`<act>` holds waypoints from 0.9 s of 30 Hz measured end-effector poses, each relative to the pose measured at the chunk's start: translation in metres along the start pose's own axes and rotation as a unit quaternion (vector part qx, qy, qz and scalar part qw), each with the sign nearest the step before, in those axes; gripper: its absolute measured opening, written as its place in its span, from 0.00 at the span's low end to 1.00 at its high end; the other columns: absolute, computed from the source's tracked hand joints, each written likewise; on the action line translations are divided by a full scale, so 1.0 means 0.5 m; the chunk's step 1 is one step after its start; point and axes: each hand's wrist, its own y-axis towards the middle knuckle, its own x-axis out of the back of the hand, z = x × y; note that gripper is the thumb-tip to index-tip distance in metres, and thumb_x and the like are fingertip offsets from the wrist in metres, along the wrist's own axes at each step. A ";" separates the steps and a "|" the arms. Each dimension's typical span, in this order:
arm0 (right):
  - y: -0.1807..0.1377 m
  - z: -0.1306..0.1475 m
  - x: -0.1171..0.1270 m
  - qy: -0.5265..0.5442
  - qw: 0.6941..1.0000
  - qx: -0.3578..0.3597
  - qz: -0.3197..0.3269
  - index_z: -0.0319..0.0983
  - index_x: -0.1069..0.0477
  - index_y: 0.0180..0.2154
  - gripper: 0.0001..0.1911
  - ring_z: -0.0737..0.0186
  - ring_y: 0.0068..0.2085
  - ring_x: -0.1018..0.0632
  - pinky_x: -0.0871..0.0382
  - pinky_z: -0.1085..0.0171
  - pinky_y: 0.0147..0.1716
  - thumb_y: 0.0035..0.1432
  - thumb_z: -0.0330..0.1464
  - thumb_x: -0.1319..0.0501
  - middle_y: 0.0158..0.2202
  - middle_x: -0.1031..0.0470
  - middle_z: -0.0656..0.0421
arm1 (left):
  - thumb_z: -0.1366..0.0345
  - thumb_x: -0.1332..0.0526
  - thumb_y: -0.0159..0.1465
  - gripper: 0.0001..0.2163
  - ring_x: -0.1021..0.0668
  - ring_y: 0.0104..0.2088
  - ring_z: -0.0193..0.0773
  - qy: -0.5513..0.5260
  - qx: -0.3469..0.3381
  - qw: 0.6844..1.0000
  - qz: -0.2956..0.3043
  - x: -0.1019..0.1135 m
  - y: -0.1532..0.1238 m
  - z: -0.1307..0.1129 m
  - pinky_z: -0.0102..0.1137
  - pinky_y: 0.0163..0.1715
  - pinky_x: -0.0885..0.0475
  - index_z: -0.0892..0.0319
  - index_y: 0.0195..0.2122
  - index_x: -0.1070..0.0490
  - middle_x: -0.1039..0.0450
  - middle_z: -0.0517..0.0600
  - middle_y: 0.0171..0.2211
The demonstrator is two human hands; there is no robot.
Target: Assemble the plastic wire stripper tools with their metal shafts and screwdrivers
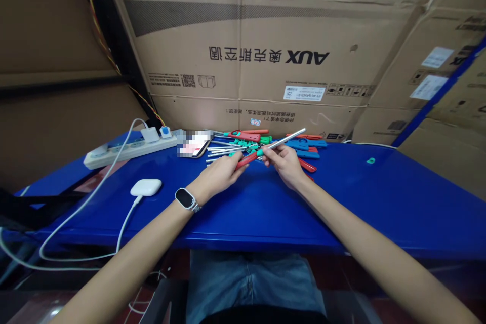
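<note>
A long-nose lighter [289, 138] with a red handle, a green collar and a silver metal tube is held slantwise above the blue table, its tube pointing up to the right. My left hand [228, 169] is closed round the red handle. The fingers of my right hand [287, 164] pinch the metal tube just past the green collar. Behind my hands lie loose metal tubes [220, 151], small green parts [248, 145] and a red lighter handle [243, 135]. Blue handles [309, 153] and another red handle [307, 164] lie beside my right hand.
A phone [201, 144] and a white power strip [129, 152] are at the back left. A white earbud case [146, 187] with its cable [127, 220] sits at the left. One green piece [370, 161] lies far right. A cardboard wall [266, 25] stands behind the table [379, 202].
</note>
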 end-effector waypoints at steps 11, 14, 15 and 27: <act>-0.003 0.013 0.019 -0.053 0.995 0.028 0.081 0.39 0.28 0.30 0.20 0.67 0.25 0.28 0.32 0.64 0.27 0.47 0.47 0.28 0.23 0.27 0.62 | 0.58 0.49 0.72 0.08 0.25 0.25 0.41 -0.028 -0.036 0.999 -0.001 -0.010 0.001 0.000 0.30 0.24 0.42 0.56 0.39 0.38 0.29 0.49 0.27; -0.005 0.023 0.023 -0.088 0.989 0.029 0.112 0.40 0.29 0.30 0.21 0.66 0.27 0.27 0.30 0.63 0.29 0.48 0.49 0.29 0.24 0.27 0.62 | 0.57 0.49 0.72 0.09 0.26 0.25 0.40 -0.051 -0.049 0.997 -0.003 -0.014 0.001 0.001 0.30 0.24 0.41 0.56 0.39 0.37 0.29 0.48 0.28; -0.005 0.025 0.024 -0.097 0.988 0.031 0.114 0.40 0.29 0.30 0.21 0.65 0.27 0.27 0.30 0.63 0.30 0.48 0.49 0.29 0.24 0.27 0.62 | 0.57 0.49 0.72 0.10 0.27 0.25 0.39 -0.058 -0.052 0.997 -0.004 -0.015 0.001 0.002 0.30 0.24 0.40 0.57 0.39 0.36 0.29 0.48 0.28; -0.013 0.017 0.002 -0.103 0.987 0.059 0.106 0.40 0.27 0.35 0.21 0.64 0.29 0.27 0.30 0.62 0.32 0.52 0.51 0.33 0.30 0.26 0.59 | 0.57 0.48 0.70 0.11 0.27 0.26 0.38 -0.158 -0.032 0.986 -0.040 -0.027 0.009 -0.016 0.30 0.27 0.37 0.57 0.34 0.35 0.30 0.48 0.26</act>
